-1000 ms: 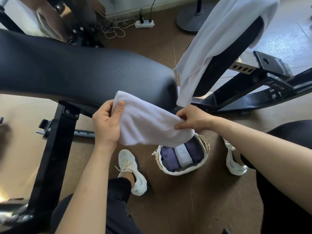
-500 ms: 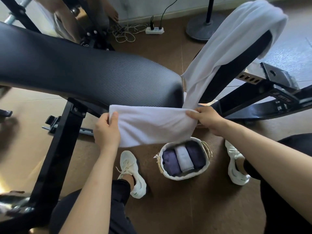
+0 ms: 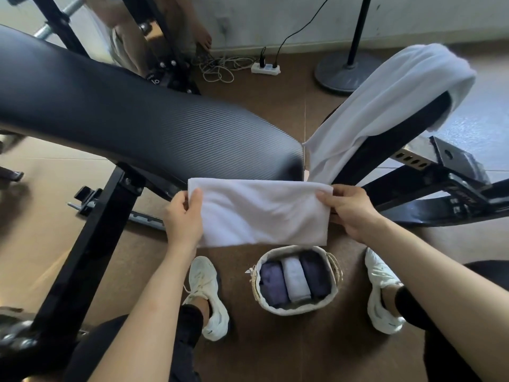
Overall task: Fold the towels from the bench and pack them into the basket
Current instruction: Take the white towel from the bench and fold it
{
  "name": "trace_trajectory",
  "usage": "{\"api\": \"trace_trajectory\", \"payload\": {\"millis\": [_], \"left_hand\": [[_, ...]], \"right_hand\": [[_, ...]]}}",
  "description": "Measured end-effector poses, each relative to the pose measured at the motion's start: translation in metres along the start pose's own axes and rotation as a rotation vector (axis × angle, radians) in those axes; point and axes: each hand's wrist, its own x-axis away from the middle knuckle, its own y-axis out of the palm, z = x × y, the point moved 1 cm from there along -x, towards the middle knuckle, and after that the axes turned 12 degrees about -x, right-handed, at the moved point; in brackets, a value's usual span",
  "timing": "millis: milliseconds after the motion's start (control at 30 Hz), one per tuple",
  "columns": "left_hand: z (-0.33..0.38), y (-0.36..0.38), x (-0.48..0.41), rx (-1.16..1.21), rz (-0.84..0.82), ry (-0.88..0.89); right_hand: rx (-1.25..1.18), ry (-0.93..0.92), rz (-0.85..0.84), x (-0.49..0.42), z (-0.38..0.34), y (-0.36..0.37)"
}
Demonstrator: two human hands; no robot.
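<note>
I hold a folded white towel (image 3: 261, 212) stretched flat in the air, just in front of the black bench pad (image 3: 137, 125). My left hand (image 3: 183, 219) grips its left edge and my right hand (image 3: 349, 210) grips its right edge. Below it on the floor stands a small woven basket (image 3: 297, 308) with three folded towels side by side: two purple ones and a pale one between them. A second white towel (image 3: 385, 106) hangs over the raised bench section at the right.
The bench's black steel frame (image 3: 91, 244) slants down at left and runs along the right. My white shoes (image 3: 206, 296) flank the basket. A power strip (image 3: 265, 68) with tangled cables and a fan stand base (image 3: 344, 71) lie by the far wall.
Both hands have drawn the towel out from a sagging bundle into a flat, level rectangle and lifted it slightly. The basket's contents are unchanged.
</note>
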Motion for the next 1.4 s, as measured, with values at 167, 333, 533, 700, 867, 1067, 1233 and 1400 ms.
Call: {"api": "trace_trajectory", "payload": {"millis": [167,333,533,700,867,1067,1233,1400], "left_hand": [[0.012,0.007,0.004,0.047,-0.025,0.048],[0.014,0.021,0.004,0.038,-0.086,0.142],[0.025,0.041,0.016,0.009,-0.208,0.238],[0.040,0.056,0.029,0.007,-0.263,0.270],[0.046,0.066,0.036,0.008,-0.309,0.307],[0.045,0.073,0.040,-0.025,-0.274,0.329],[0.054,0.076,0.048,0.113,-0.400,0.221],[0.055,0.077,0.045,0.258,-0.601,0.165]], "right_hand": [[0.274,-0.237,0.112,-0.008,-0.002,0.007],[0.184,-0.185,0.057,-0.004,-0.005,0.025],[-0.018,-0.043,-0.167,0.008,-0.003,0.042],[0.016,-0.115,-0.217,0.015,0.003,0.051],[0.005,-0.120,-0.278,0.020,0.002,0.055],[0.016,-0.155,-0.219,0.023,-0.001,0.053],[-0.068,-0.066,-0.317,0.030,-0.001,0.057],[0.178,-0.250,-0.254,0.023,0.002,0.050]]}}
